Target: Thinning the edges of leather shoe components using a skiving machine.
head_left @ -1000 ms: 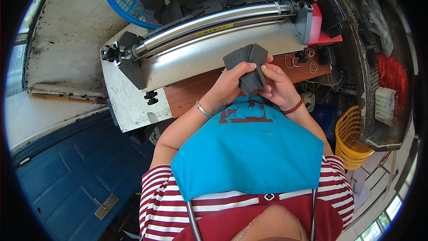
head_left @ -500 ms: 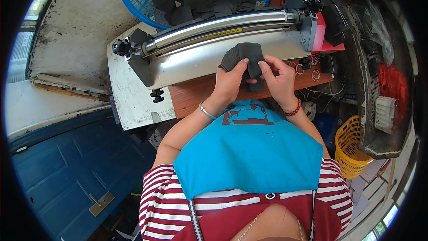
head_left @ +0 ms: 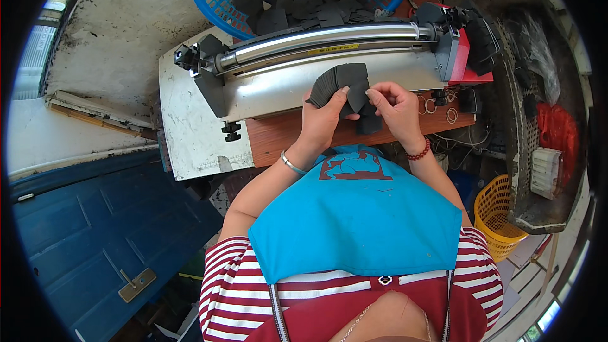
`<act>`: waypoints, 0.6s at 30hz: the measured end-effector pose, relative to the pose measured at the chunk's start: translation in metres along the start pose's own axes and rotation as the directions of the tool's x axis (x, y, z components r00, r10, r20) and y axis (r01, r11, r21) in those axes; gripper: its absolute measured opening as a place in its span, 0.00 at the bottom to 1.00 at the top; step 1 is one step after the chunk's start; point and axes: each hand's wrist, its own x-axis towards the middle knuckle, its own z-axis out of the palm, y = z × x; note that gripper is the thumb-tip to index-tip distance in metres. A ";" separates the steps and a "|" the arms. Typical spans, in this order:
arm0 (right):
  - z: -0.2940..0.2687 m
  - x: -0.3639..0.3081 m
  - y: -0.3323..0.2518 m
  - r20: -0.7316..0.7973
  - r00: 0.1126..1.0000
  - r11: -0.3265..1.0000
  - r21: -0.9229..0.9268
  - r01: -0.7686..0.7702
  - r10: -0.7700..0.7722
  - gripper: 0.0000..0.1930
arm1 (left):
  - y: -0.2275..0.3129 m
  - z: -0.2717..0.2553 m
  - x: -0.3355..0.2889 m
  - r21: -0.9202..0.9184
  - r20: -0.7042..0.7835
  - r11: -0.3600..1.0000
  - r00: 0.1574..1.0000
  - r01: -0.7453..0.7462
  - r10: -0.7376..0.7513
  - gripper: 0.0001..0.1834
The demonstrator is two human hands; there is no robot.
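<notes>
My left hand grips a fanned stack of thin dark grey sheet pieces, its thumb pressing on the top ones. Beside it my right hand pinches the edge of one dark piece between thumb and fingertips, at the stack's right side. Another dark piece hangs lower, below the fingers; whether it belongs to the stack I cannot tell. Both hands are over the front edge of a machine with a long shiny metal roller and a smooth metal plate.
Behind the roller stands a blue plastic basket with many dark pieces in it. The machine rests on a brown wooden board. Pale rings and cables lie at the right. A yellow basket stands lower right, a blue door lower left.
The view has shifted slightly, moving the machine and basket rightward in the picture. My right hand's fingers have drawn in slightly at the stack's edge; the left still grips the stack.
</notes>
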 end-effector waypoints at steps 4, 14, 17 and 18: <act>0.003 0.004 0.001 0.051 0.998 0.999 0.023 -0.027 0.025 0.08 | 0.000 -0.007 -0.001 -0.046 -0.011 0.999 1.000 -0.005 0.005 0.10; 0.015 0.010 0.001 0.035 0.994 0.981 -0.160 0.110 -0.106 0.08 | 0.004 -0.019 0.000 -0.046 -0.063 0.999 0.998 -0.028 0.025 0.11; 0.017 0.012 0.002 0.043 0.994 0.978 -0.179 0.108 -0.102 0.08 | 0.004 -0.025 0.002 -0.067 -0.066 0.997 0.998 -0.030 0.025 0.11; 0.018 0.013 0.001 0.068 0.996 0.988 -0.143 0.063 -0.054 0.08 | 0.003 -0.027 0.003 -0.060 -0.056 0.998 0.998 -0.037 0.033 0.11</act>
